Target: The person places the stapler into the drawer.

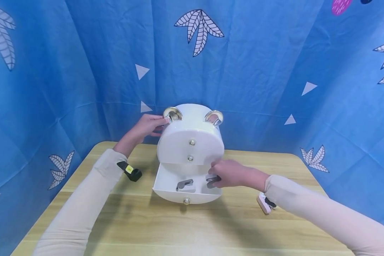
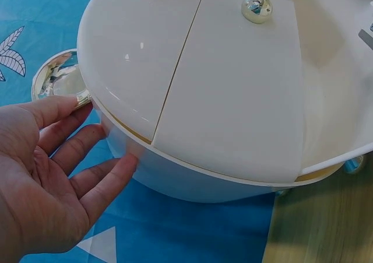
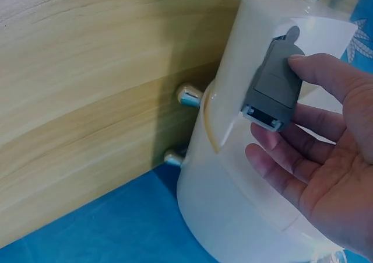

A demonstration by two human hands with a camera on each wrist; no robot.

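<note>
A white rounded storage box (image 1: pixel 192 145) with gold ears stands on the table, its lowest drawer (image 1: pixel 169 196) pulled out. My left hand (image 1: pixel 149 125) is at the box's left side; thumb and forefinger pinch the gold ear (image 2: pixel 51 79), while other fingertips rest against the side wall. Over the drawer's right part, my right hand (image 1: pixel 228 174) holds a small grey stapler (image 3: pixel 273 85) between thumb and fingers. Another grey and white stapler (image 1: pixel 186 185) lies inside the drawer, left of that hand.
A pink stapler-like thing (image 1: pixel 264 203) with a black part lies on the wooden table (image 1: pixel 131 220), partly beneath the right sleeve. Blue patterned curtain (image 1: pixel 259 71) encloses the back and sides. Round knobs (image 1: pixel 192 142) stick out from the box's front.
</note>
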